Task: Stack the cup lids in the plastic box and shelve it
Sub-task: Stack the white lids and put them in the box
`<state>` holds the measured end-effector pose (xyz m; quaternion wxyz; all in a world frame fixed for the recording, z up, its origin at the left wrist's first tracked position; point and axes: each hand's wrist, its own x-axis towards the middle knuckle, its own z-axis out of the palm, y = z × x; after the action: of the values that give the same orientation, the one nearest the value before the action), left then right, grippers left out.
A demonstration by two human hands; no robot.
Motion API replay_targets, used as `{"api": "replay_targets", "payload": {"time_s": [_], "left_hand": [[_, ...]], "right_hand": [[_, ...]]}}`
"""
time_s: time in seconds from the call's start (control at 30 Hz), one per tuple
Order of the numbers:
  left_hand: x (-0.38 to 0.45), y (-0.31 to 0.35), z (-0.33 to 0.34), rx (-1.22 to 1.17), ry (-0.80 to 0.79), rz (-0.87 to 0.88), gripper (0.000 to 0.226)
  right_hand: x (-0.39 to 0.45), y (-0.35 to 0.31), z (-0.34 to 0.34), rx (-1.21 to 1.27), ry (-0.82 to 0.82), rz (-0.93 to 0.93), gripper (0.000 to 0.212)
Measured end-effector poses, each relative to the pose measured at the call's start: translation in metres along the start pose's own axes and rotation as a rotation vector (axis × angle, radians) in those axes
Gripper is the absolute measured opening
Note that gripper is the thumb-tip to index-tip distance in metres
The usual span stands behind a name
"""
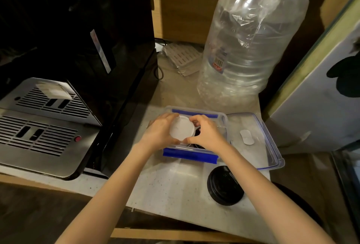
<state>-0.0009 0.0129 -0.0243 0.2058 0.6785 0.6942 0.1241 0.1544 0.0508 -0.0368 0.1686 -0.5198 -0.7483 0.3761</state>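
A clear plastic box (221, 119) with blue clasps sits on the white counter. Both my hands hold a stack of white cup lids (181, 128) over the box's left half. My left hand (160, 130) wraps the stack's left side. From the right, my right hand (206, 132) pinches it. Black lids (197, 132) show inside the box beneath my right hand. A stack of black cup lids (225, 185) stands on the counter in front of the box. The box's clear cover (261, 136) lies flat to the right.
A black coffee machine with a steel drip tray (44, 127) fills the left. A large clear water bottle (251, 45) wrapped in plastic stands behind the box. A white panel (321, 107) borders the right. The counter's front edge (175, 216) runs just beyond my forearms.
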Motion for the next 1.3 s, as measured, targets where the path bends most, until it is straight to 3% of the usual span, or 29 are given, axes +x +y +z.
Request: {"api": "replay_targets", "payload": {"time_s": [0.33,0.43,0.53,0.63,0.73,0.83,0.97,1.13,1.3], "left_hand": [[0.001,-0.005,0.008,-0.026,0.037,-0.046,0.075],[-0.004,0.001,0.01,-0.019,0.072,-0.043,0.075],[-0.015,0.016,0.011,-0.023,0.184,0.036,0.072],[-0.035,0.036,0.013,-0.145,0.321,0.207,0.054],[-0.058,0.051,0.024,-0.259,0.172,0.308,0.048],[-0.073,0.057,0.047,-0.264,-0.102,0.296,0.066],[-0.082,0.057,0.077,-0.179,-0.324,0.222,0.102],[-0.086,0.06,0.095,-0.118,-0.292,0.21,0.102],[-0.087,0.063,0.102,-0.155,-0.176,0.247,0.085]], "right_hand": [[-0.006,0.006,-0.002,0.036,-0.035,-0.006,0.067],[-0.014,0.009,-0.014,0.094,0.028,-0.004,0.054],[-0.031,0.014,-0.032,0.179,0.128,0.004,0.037],[-0.056,0.024,-0.049,0.218,0.177,0.008,0.029],[-0.083,0.042,-0.058,0.225,0.118,0.052,0.025],[-0.112,0.061,-0.058,0.203,0.04,0.153,0.036],[-0.145,0.077,-0.044,0.114,-0.044,0.197,0.076],[-0.159,0.084,-0.022,0.017,-0.109,0.193,0.107],[-0.159,0.083,-0.011,-0.043,-0.078,0.175,0.107]]}}
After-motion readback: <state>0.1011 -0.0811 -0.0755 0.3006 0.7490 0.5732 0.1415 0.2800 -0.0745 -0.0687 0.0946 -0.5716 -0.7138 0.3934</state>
